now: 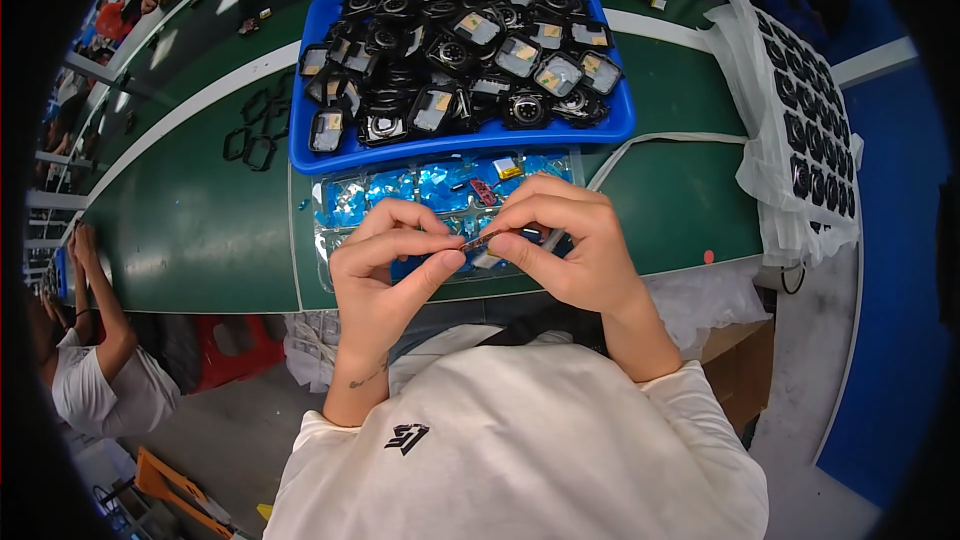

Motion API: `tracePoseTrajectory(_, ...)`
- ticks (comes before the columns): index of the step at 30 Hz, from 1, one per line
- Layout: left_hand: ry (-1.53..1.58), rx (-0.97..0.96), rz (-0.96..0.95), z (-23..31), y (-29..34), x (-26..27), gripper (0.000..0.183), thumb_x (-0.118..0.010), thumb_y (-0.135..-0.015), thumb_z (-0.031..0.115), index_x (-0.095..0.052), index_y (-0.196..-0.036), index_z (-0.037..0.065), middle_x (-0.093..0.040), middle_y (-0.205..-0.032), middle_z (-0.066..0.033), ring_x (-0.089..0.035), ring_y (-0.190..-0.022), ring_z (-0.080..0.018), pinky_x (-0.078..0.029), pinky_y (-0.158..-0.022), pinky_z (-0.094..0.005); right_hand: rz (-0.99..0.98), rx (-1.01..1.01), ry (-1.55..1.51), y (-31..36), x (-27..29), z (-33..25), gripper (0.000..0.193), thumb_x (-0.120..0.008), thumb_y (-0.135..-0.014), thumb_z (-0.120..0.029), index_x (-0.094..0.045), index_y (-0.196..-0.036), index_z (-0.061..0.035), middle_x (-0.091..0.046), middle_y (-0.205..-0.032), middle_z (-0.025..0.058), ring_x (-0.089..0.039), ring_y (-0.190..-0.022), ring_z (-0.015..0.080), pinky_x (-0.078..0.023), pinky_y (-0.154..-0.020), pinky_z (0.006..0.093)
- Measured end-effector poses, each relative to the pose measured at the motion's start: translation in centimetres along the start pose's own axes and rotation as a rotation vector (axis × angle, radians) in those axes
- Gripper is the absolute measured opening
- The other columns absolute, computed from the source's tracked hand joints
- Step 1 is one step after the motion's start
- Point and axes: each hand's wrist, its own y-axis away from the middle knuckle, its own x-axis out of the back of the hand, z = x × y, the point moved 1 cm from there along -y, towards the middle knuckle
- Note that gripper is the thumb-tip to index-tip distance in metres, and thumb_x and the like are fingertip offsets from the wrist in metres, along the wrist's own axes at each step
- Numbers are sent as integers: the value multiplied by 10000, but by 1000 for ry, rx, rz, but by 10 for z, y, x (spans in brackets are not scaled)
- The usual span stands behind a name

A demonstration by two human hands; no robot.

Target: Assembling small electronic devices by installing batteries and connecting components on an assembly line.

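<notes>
My left hand and my right hand meet over the clear plastic tray. Their fingertips pinch a thin, dark reddish strip-like part from both sides; its exact kind is too small to make out. Below them, the compartment tray holds shiny blue film scraps. In it, just beyond my right fingers, lie a small red circuit board and a silver battery with a yellow end. Other small parts under my hands are partly hidden.
A blue bin heaped with black smartwatch cases stands behind the tray. Black frames lie to its left. At right, white wrapping surrounds rows of black watch parts. A co-worker sits at the left.
</notes>
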Motion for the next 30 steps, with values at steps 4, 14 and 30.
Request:
tracePoseTrajectory(4,-184,-108,-25,0,-7,-1,136,-776,-660,23,-698,-771,34,-669,-825,-66,-578,-771,-130,-400,-675,-227,-60,-124,-4,-1,2,-6,120,-705,-745,-32,-673,-860,-18,-615,-751,48,-549,-644,120,-424,-556,233)
tracePoseTrajectory(14,25,151,-22,-4,1,-5,152,-720,-735,-13,-660,-873,4,-660,-820,-30,-567,-708,-70,-418,-647,-201,73,-50,-102,4,0,3,156,-674,-749,43,-674,-900,8,-638,-860,88,-588,-711,119,-473,-611,229)
tracePoseTrajectory(30,227,296,-142,2,-1,-5,58,-706,-791,13,-665,-818,-17,-604,-766,-28,-524,-679,-56,-402,-597,-186,6,-254,-567,9,1,-4,122,-671,-803,40,-671,-924,39,-640,-928,101,-622,-843,138,-528,-739,240)
